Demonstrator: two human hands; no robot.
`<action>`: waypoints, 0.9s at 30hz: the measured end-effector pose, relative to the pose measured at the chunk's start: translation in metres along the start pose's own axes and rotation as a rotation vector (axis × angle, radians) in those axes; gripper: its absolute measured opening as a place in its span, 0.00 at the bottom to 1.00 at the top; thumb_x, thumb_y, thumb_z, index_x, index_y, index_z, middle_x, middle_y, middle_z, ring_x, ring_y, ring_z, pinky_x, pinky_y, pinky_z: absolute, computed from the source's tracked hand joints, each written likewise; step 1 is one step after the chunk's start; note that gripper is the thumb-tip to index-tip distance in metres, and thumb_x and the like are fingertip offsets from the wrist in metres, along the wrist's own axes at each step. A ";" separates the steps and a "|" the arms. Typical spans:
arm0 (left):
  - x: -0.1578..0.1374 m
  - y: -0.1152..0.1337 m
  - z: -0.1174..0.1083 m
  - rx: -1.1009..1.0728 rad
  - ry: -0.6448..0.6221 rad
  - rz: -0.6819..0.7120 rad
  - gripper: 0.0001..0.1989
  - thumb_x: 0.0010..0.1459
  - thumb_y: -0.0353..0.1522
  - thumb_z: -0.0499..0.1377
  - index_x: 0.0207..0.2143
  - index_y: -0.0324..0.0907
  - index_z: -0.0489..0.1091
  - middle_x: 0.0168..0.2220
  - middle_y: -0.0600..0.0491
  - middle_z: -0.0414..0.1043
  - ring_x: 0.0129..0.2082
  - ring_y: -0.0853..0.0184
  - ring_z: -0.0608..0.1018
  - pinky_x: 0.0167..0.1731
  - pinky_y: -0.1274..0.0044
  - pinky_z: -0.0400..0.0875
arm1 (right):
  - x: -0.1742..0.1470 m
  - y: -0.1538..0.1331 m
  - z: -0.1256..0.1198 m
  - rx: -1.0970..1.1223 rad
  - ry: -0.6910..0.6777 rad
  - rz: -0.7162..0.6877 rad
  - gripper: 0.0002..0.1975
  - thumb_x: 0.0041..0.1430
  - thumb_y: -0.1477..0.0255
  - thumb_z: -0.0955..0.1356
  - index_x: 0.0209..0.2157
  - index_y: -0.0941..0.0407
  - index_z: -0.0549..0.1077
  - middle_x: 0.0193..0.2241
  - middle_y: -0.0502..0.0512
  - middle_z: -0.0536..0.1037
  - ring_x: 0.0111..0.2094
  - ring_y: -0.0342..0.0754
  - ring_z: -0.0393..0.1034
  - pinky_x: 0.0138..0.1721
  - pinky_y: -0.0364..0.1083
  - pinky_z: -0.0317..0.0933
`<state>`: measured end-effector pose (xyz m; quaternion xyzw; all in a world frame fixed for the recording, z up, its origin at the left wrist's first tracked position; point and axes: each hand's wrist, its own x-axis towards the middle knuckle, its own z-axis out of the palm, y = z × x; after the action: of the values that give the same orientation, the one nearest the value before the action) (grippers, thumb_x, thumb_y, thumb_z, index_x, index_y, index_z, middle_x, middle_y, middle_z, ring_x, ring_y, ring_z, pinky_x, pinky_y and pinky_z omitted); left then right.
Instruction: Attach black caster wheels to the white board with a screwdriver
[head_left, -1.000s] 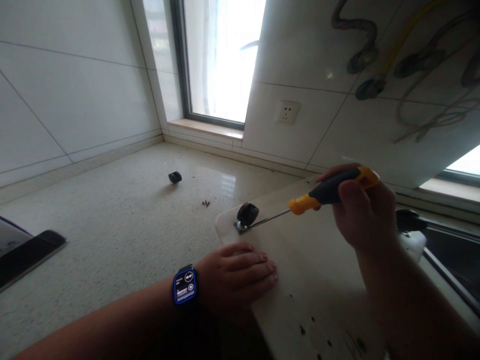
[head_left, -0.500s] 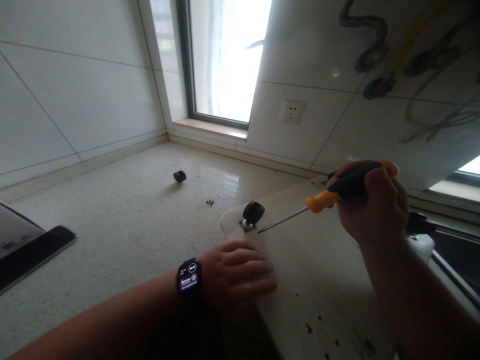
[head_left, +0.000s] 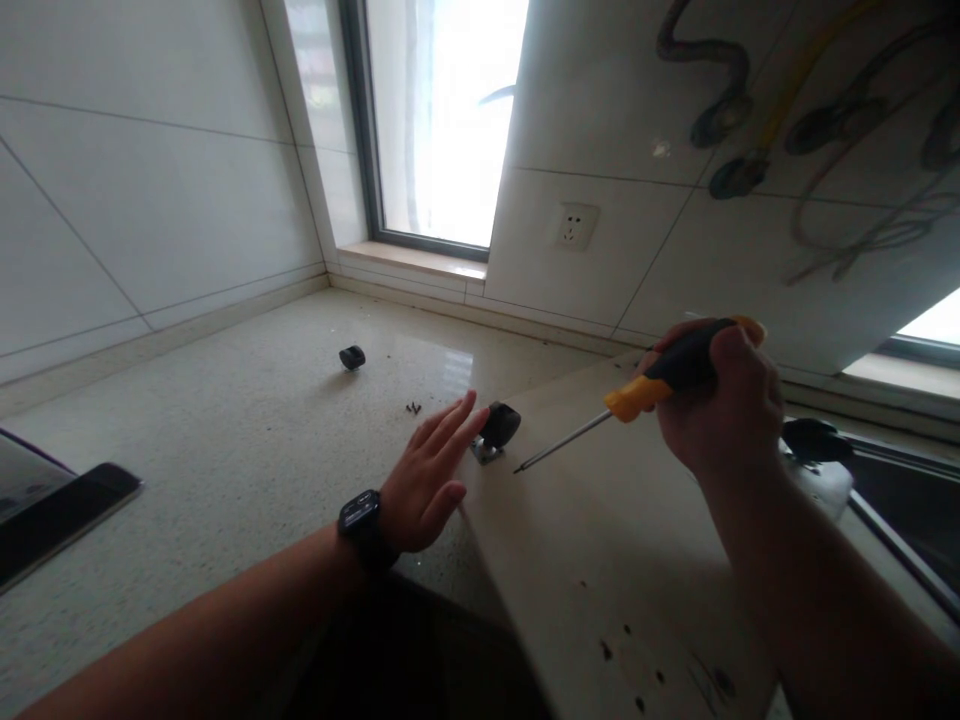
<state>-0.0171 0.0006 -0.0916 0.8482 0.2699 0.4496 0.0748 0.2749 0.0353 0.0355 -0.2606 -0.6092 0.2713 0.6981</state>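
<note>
Right grip [head_left: 720,415]: wrapped round the handle of a screwdriver [head_left: 636,398]. The tip stands just right of the mounted caster [head_left: 501,424], apart from its mounting plate [head_left: 487,453]. One second earlier the tip was at that plate; it has since come away, so no fastening is being turned at this moment.

Panel [head_left: 607,500]: pale, bearing the caster at one corner, with several holes nearer than the caster.

Left grip [head_left: 426,478]: fingers extended, grasping nothing, immediately left of the caster. It previously lay flat on the panel, nearer than the caster, and has since been raised. Fingertip contact with the wheel cannot be confirmed. Judged consequence: the caster, rather than the panel, now has this hand's attention.

Counter [head_left: 247,480]: extends left of the caster. Screws [head_left: 413,408]: loose on it, left of and slightly beyond the caster. Second caster [head_left: 352,357]: unattached, farther left and beyond. Wall socket [head_left: 577,227]: well beyond the caster, rightward.
</note>
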 end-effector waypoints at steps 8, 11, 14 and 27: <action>0.000 0.005 0.000 -0.081 0.117 -0.023 0.31 0.72 0.50 0.42 0.66 0.41 0.60 0.60 0.38 0.70 0.61 0.52 0.70 0.58 0.55 0.64 | 0.001 0.001 0.000 0.011 -0.010 0.004 0.13 0.64 0.60 0.69 0.30 0.52 0.78 0.23 0.50 0.70 0.20 0.46 0.68 0.16 0.45 0.63; -0.002 0.006 0.001 -0.092 0.163 -0.032 0.26 0.72 0.48 0.44 0.62 0.42 0.62 0.56 0.40 0.71 0.57 0.53 0.71 0.55 0.56 0.65 | 0.002 0.003 -0.002 0.019 -0.002 0.013 0.13 0.64 0.59 0.70 0.31 0.52 0.78 0.24 0.50 0.71 0.20 0.45 0.67 0.14 0.44 0.60; -0.003 0.008 0.001 -0.094 0.173 -0.015 0.22 0.72 0.45 0.45 0.59 0.42 0.63 0.55 0.40 0.71 0.55 0.53 0.71 0.54 0.57 0.65 | 0.002 0.004 -0.002 0.010 0.007 0.012 0.14 0.64 0.59 0.70 0.30 0.54 0.77 0.23 0.49 0.70 0.18 0.43 0.64 0.13 0.43 0.58; -0.006 0.014 -0.001 0.138 0.058 0.340 0.17 0.70 0.40 0.50 0.48 0.38 0.69 0.44 0.43 0.73 0.46 0.55 0.73 0.47 0.63 0.68 | -0.001 0.007 0.003 -0.015 0.024 0.064 0.16 0.59 0.54 0.74 0.31 0.53 0.78 0.21 0.49 0.69 0.19 0.43 0.63 0.15 0.42 0.58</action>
<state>-0.0155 -0.0145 -0.0902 0.8714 0.1550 0.4604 -0.0685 0.2715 0.0391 0.0302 -0.2883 -0.5939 0.2857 0.6946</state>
